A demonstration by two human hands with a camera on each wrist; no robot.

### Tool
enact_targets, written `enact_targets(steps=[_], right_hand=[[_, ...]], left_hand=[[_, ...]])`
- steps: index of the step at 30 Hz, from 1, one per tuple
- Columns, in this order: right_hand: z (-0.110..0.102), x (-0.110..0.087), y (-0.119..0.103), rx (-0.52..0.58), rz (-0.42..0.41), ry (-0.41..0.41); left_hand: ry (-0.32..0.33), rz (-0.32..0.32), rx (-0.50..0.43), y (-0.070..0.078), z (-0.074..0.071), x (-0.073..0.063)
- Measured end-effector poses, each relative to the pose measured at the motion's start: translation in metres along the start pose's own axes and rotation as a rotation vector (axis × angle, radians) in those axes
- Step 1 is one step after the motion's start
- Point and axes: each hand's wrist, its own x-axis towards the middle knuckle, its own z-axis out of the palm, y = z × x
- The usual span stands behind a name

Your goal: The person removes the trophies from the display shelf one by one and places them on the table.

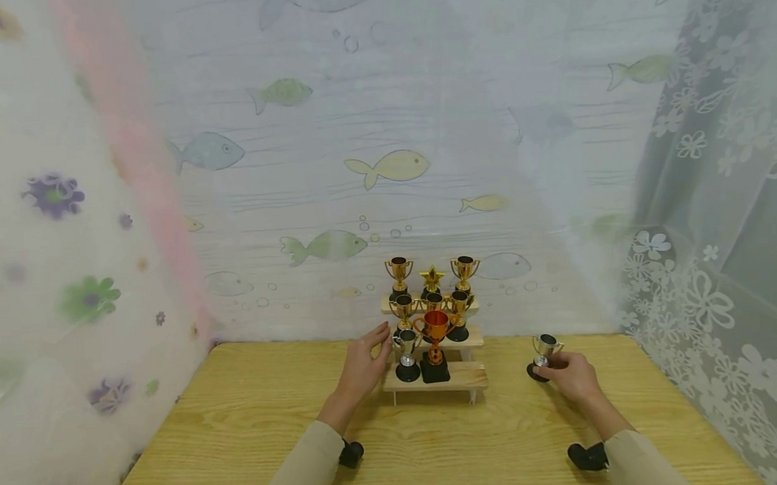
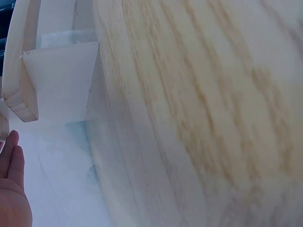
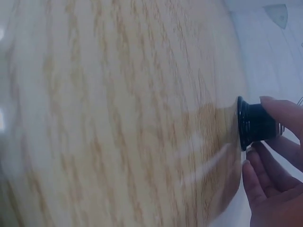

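Note:
My right hand [image 1: 574, 377] pinches a small silver trophy cup [image 1: 546, 345] low down, near its black base [image 3: 255, 122], to the right of the stand. Whether that base touches the table I cannot tell. At the left side of a three-step wooden stand [image 1: 468, 376], my left hand [image 1: 362, 361] has its fingers extended, at or very near the stand's edge. The bottom step bears another silver trophy cup [image 1: 407, 345] and a taller orange trophy cup [image 1: 436, 328] on a square black base. Gold trophy cups [image 1: 458, 304] stand on the middle step, partly hidden.
On the top step, a gold star trophy [image 1: 432, 277] stands between two gold trophy cups. The wood-grain table [image 1: 259, 411] meets a fish-patterned curtain [image 1: 323, 202] behind the stand. Lace fabric [image 1: 706, 310] hangs at the right. A black device [image 1: 587, 457] sits at my right wrist.

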Motion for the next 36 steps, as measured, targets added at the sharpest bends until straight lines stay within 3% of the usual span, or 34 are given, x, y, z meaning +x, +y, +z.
enact_targets(steps=[13, 36], right_hand=[[-0.004, -0.005, 0.001, 0.020, 0.002, -0.018], [-0.027, -0.036, -0.002, -0.045, -0.038, -0.073]], left_hand=[[0.002, 0.015, -0.003, 0.001, -0.001, 0.000], [-0.008, 0.005, -0.015, -0.002, 0.000, 0.001]])
